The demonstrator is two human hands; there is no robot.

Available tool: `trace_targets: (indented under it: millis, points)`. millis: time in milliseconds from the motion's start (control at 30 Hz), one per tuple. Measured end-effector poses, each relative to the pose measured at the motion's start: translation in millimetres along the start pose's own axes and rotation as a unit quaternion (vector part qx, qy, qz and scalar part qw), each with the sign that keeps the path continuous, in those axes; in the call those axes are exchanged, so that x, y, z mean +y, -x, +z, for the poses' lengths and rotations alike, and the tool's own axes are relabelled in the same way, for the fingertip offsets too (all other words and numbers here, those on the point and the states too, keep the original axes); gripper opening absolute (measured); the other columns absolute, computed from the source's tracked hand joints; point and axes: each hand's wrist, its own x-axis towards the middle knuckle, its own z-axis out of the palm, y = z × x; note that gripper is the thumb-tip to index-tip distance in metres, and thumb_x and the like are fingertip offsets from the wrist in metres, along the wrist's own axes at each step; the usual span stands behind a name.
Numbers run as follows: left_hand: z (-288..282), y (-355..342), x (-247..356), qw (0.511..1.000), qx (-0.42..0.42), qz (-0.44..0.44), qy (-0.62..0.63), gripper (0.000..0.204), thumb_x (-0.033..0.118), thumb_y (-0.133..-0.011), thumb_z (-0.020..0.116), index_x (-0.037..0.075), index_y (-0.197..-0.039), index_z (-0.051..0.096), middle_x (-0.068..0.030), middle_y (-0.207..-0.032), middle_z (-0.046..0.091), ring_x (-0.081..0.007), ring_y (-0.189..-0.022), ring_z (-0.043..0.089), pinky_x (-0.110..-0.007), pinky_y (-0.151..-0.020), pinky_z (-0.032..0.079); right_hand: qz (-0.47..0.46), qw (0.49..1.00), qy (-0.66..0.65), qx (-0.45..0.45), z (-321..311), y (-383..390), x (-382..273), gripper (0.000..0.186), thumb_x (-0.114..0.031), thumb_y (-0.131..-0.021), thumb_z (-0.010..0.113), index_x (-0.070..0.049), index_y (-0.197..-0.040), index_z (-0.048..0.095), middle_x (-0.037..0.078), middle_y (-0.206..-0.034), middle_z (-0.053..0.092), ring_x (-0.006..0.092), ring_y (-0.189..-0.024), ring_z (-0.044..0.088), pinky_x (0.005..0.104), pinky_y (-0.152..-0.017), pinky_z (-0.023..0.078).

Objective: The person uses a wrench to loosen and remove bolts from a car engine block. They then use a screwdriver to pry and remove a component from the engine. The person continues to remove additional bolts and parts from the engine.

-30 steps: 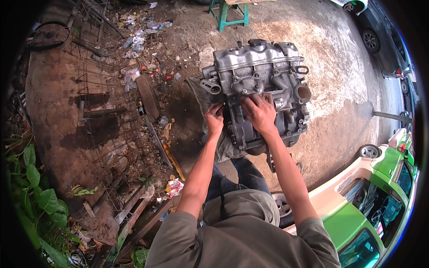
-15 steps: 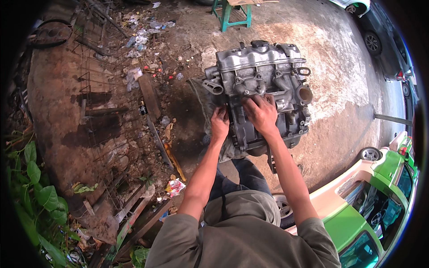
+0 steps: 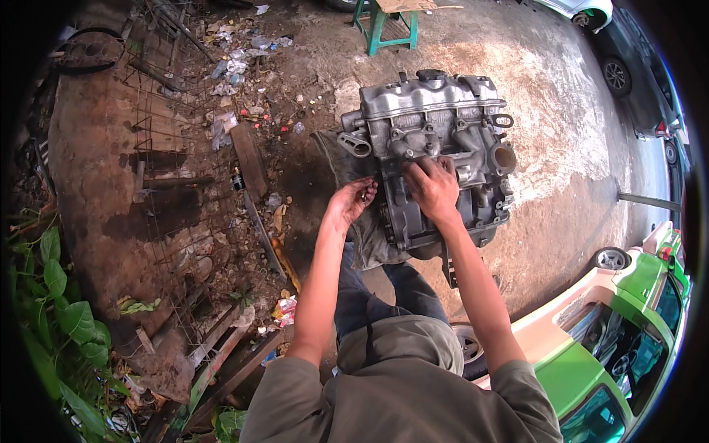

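Observation:
A grey metal car engine (image 3: 436, 111) stands in front of me on a dark cloth (image 3: 373, 247). My right hand (image 3: 432, 192) rests against its near side, below the ribbed upper casting. Its fingers are curled in among the metal parts, and their tips, with anything in them, are hidden. Just off the engine's left edge is my left hand (image 3: 352, 202), palm partly turned up. Its fingers and thumb are pinched together on something small and dark, too small to name. The fingertips look blackened.
Litter (image 3: 236, 63) and a wooden plank (image 3: 249, 159) lie on the ground to the left, beside rusty wire mesh. A green stool (image 3: 391, 29) stands beyond the engine. A green and cream car (image 3: 591, 332) is at the right, and leafy plants (image 3: 77, 323) grow at lower left.
My left hand has drawn back from the engine's left edge, moving left and turning its palm upward. My right hand has kept its place on the engine.

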Motion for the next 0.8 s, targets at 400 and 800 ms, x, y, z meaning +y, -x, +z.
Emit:
trace_targets:
  millis: [400, 800]
  points:
    - [-24.9, -11.6, -26.5, 0.978, 0.050, 0.187, -0.075, 0.035, 0.000, -0.098, 0.052, 0.005, -0.132, 0.059, -0.0035, -0.090, 0.061, -0.0136, -0.072, 0.057, -0.027, -0.062, 0.048, 0.000, 1.000, -0.002, 0.002, -0.7, -0.1, -0.1, 0.019, -0.015, -0.081, 0.071, -0.017, -0.099, 0.065, 0.001, -0.095, 0.064, 0.0231, -0.086, 0.065, 0.0436, -0.089, 0.045]
    - [-27.6, -48.7, -67.5, 0.924, 0.138, 0.291, -0.205, 0.027, 0.000, -0.087, 0.072, -0.001, -0.114, 0.071, -0.0041, -0.100, 0.072, -0.0084, -0.085, 0.063, -0.023, -0.077, 0.049, 0.009, 1.000, 0.008, -0.006, -0.4, -0.6, -0.7, 0.019, -0.016, -0.081, 0.071, -0.018, -0.100, 0.066, 0.001, -0.093, 0.065, 0.0220, -0.085, 0.066, 0.0431, -0.090, 0.045]
